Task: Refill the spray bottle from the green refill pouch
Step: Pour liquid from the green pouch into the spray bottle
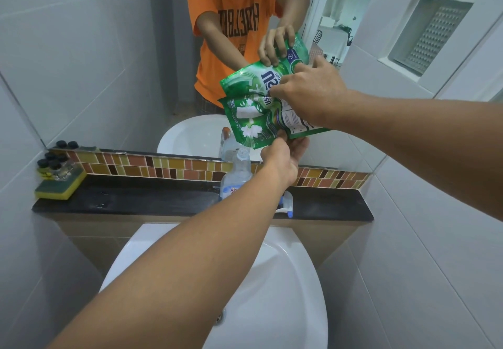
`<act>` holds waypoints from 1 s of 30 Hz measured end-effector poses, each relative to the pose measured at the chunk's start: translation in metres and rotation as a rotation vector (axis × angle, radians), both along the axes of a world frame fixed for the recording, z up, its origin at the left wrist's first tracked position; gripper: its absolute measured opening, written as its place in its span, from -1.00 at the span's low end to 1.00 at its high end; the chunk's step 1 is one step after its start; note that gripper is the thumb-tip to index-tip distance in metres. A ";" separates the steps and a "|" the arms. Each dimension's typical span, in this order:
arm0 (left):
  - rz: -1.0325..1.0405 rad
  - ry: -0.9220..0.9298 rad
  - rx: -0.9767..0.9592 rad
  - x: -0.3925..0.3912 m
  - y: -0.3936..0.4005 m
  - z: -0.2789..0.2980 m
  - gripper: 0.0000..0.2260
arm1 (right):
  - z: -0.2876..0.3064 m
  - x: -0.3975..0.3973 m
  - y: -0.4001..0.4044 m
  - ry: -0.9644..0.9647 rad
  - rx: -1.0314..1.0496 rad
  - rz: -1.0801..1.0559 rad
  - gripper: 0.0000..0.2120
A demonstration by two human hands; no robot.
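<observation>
the spray bottle (236,175) stands upright and uncapped on the dark worktop (136,199), its open neck up; its trigger head (286,205) lies beside it. just above, the left hand (285,158) has its fingers pinching the low corner of the green refill pouch (253,120). the right hand (310,95) grips the top. the pouch looks soft, floppy, likely slick; its long axis slants, low corner toward the neck.

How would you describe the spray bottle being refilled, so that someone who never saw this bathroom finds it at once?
Start from the black ledge behind the white sink, under the mirror. The spray bottle stands upright near its middle, below the green refill pouch held in both hands. It is clear plastic with an open neck, unlike the small black-capped bottles at the ledge's left end.
</observation>
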State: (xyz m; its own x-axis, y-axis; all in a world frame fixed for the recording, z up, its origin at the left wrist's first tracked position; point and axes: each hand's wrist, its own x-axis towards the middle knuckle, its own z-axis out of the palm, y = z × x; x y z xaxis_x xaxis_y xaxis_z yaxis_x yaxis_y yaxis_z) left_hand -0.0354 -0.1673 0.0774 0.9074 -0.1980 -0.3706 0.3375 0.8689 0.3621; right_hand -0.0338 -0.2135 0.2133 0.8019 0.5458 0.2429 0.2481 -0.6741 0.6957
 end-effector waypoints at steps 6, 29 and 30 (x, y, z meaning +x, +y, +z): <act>-0.002 0.007 -0.005 -0.002 0.001 -0.002 -0.88 | -0.002 -0.002 0.001 -0.002 -0.010 -0.007 -0.73; -0.004 0.014 -0.008 -0.004 -0.002 -0.012 -0.87 | -0.006 -0.002 0.000 0.000 -0.049 -0.038 -0.76; -0.004 0.014 -0.008 -0.004 -0.002 -0.012 -0.87 | -0.007 -0.002 0.000 0.001 -0.048 -0.037 -0.75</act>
